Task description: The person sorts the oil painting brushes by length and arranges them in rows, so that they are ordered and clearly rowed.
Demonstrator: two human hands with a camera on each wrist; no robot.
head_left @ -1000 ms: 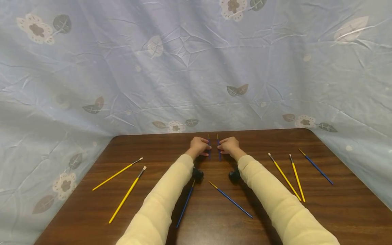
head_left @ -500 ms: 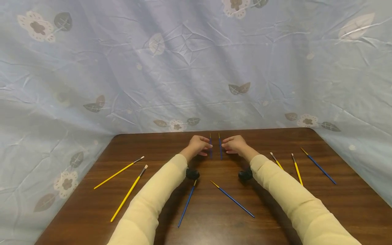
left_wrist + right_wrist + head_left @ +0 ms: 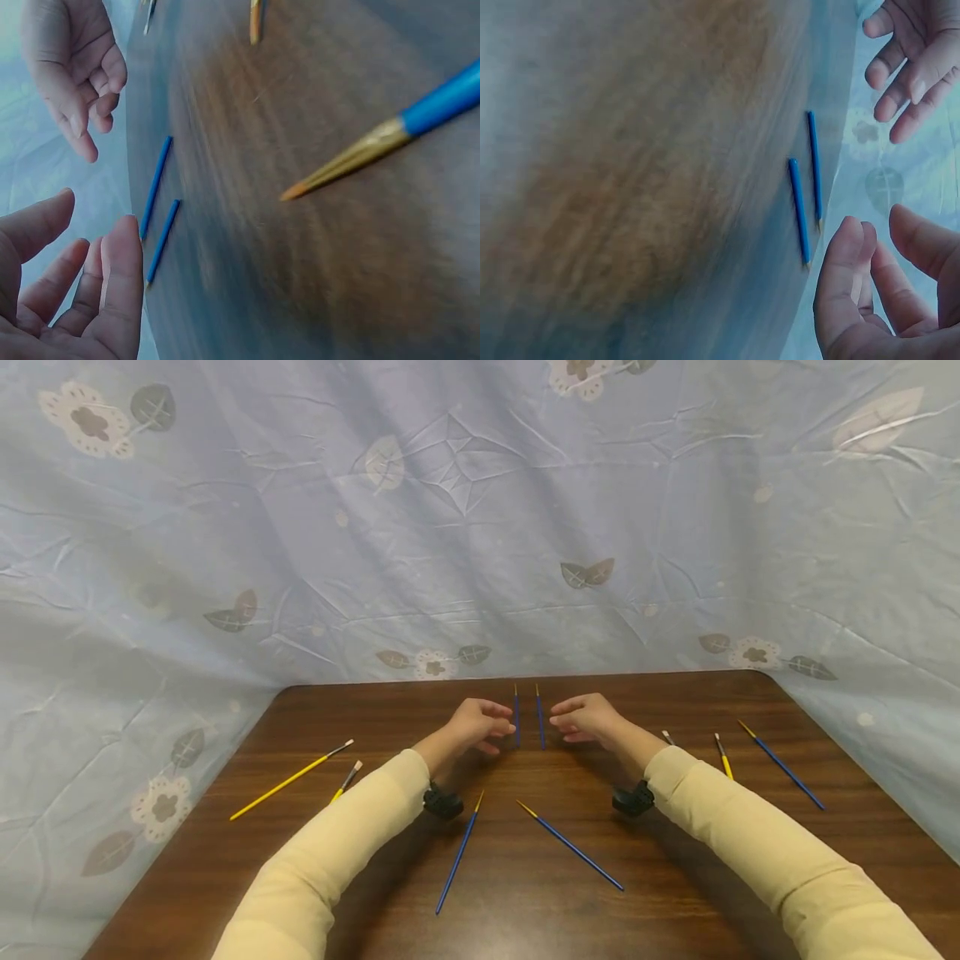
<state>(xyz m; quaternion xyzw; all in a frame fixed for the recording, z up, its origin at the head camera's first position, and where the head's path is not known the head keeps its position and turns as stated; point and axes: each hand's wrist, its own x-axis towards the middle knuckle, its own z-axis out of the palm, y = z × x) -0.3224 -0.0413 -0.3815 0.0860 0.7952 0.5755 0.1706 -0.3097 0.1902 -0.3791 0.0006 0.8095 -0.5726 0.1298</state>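
Two blue paintbrushes lie side by side near the table's far edge, bristles pointing away: a left one [image 3: 517,718] and a right one [image 3: 540,718]. My left hand [image 3: 480,724] is just left of the pair, fingers relaxed and thumb apart, as the left wrist view shows from close up. On the other side my right hand [image 3: 588,720] has the same loose shape, holding nothing. Nearer to me, between the forearms, are two more blue paintbrushes, one slanting left [image 3: 459,857] and one slanting right [image 3: 573,847].
At left lie two yellow paintbrushes, one whole [image 3: 288,781] and one partly under the sleeve [image 3: 347,781]. Right of the right forearm are a yellow paintbrush [image 3: 723,756], another mostly covered [image 3: 668,737], and a blue paintbrush [image 3: 783,767]. A patterned cloth [image 3: 465,527] hangs behind the table [image 3: 525,927].
Both hands have let go of the two far blue paintbrushes and drawn apart, left hand leftward and right hand rightward. Those brushes stay side by side; the sleeves now cover more of the yellow ones.
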